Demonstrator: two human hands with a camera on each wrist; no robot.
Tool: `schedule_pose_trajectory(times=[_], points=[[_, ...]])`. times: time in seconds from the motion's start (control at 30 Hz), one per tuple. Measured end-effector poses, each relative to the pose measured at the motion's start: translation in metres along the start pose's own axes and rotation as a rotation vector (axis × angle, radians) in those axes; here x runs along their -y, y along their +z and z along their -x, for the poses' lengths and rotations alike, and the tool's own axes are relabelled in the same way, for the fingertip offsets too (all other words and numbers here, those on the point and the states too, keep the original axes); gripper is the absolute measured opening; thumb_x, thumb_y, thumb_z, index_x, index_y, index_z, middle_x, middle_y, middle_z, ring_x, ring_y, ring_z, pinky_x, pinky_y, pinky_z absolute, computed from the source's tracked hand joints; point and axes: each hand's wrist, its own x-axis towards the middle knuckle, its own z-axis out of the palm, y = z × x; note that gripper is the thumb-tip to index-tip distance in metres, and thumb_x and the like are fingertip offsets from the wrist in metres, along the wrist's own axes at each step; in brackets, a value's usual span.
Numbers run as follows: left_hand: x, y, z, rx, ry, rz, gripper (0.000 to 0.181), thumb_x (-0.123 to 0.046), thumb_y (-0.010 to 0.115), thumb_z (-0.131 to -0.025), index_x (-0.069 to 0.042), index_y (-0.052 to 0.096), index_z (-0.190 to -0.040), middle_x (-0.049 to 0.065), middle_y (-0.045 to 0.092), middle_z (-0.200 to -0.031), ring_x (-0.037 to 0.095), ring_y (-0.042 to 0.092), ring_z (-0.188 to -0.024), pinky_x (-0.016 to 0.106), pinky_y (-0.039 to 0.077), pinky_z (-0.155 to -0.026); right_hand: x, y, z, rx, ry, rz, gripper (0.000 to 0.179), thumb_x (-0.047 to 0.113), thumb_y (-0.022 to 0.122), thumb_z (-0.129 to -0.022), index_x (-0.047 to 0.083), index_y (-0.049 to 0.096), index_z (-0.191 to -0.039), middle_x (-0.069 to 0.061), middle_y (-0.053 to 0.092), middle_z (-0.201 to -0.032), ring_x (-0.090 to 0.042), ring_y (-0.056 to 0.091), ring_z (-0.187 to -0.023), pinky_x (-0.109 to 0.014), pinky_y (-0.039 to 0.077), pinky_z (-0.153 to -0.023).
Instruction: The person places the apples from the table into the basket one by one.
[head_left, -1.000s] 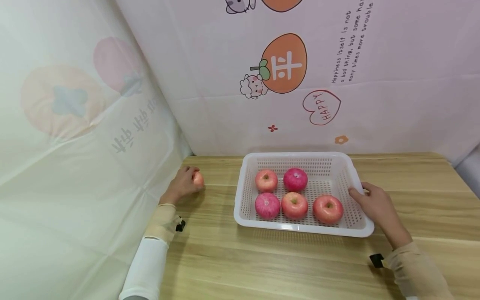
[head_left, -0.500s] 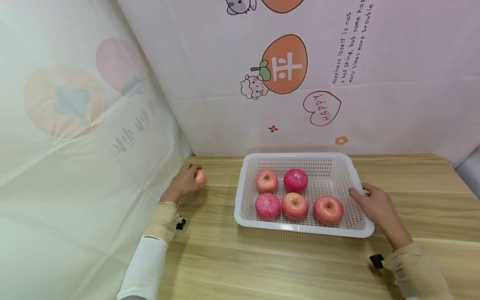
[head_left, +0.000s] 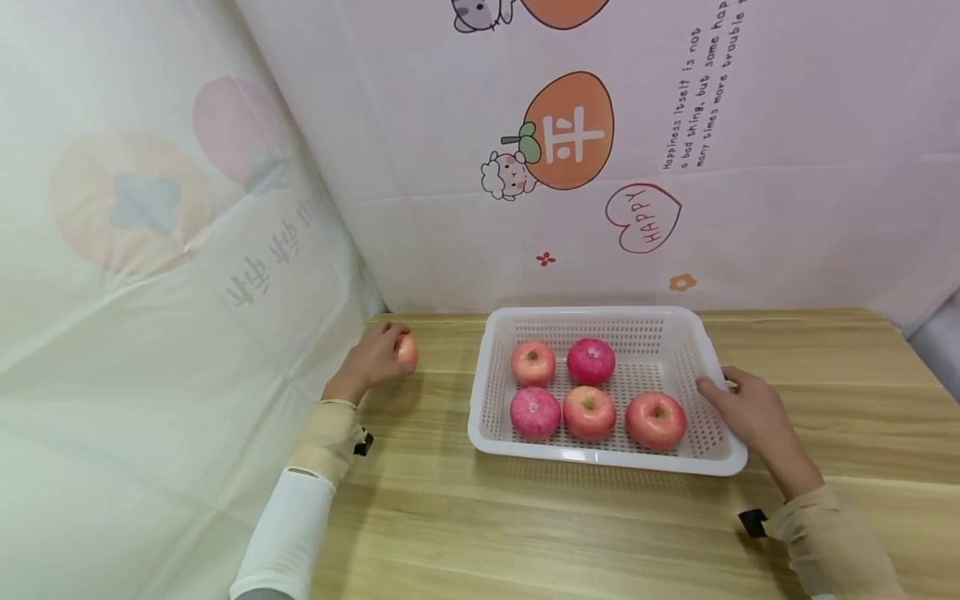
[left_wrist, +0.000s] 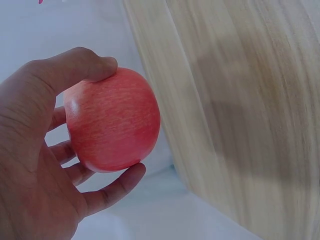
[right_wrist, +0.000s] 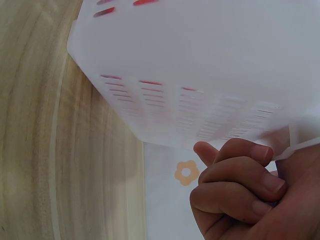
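Note:
My left hand [head_left: 375,360] holds a red apple [head_left: 407,350] over the table's left end. In the left wrist view, thumb and fingers curl round this apple [left_wrist: 117,120], and a shadow falls on the wood apart from it. On the right, my right hand [head_left: 757,414] grips the right rim of a white perforated plastic basket [head_left: 600,457], thumb over the edge. Seen from the right wrist, its fingers [right_wrist: 235,172] are bent under the rim, beside the basket wall [right_wrist: 165,45]. Several fruits lie inside, including a pinkish-red apple [head_left: 656,421] and a magenta one [head_left: 591,361].
The wooden table [head_left: 540,525] carries the basket right of its middle. A white printed cloth [head_left: 435,233] hangs along the table's back edge, and a pale cloth [head_left: 172,350] hangs close by my left arm.
My left hand has shifted slightly away from me and to the right with the apple. The right hand and the basket have stayed in place.

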Motion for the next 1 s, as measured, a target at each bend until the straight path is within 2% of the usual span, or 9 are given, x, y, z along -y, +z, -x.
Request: schedule_pose_trajectory(times=[0.37,0.57,1.0], points=[[-0.007,-0.001,-0.006,-0.022,0.041,-0.040,0.067,-0.030,0.073,-0.085,-0.007,0.058,-0.147,0.021,0.052,-0.152,0.045,0.056,-0.131,0.060,0.051,-0.103,0.000,0.001,0.001,-0.005,0.000,-0.006,0.072,0.044,0.049,-0.111,-0.018,0.044,-0.146,-0.046,0.061,-0.125,-0.036,0.073,-0.088,-0.041,0.062,-0.065],[-0.013,-0.004,-0.008,-0.036,0.063,-0.033,0.066,-0.029,0.073,-0.086,-0.005,0.059,-0.146,0.023,0.055,-0.148,0.044,0.056,-0.132,0.059,0.049,-0.106,0.001,0.001,0.001,0.000,0.013,-0.004,0.072,0.045,0.048,-0.111,-0.018,0.043,-0.147,-0.046,0.060,-0.127,-0.038,0.072,-0.090,-0.043,0.063,-0.067],[-0.024,-0.010,-0.011,-0.031,0.084,-0.042,0.067,-0.030,0.074,-0.086,-0.004,0.059,-0.146,0.021,0.057,-0.140,0.041,0.058,-0.125,0.056,0.051,-0.103,-0.002,0.001,-0.001,0.005,0.016,-0.005,0.074,0.045,0.048,-0.111,-0.019,0.042,-0.148,-0.047,0.058,-0.128,-0.040,0.073,-0.092,-0.044,0.063,-0.068]])
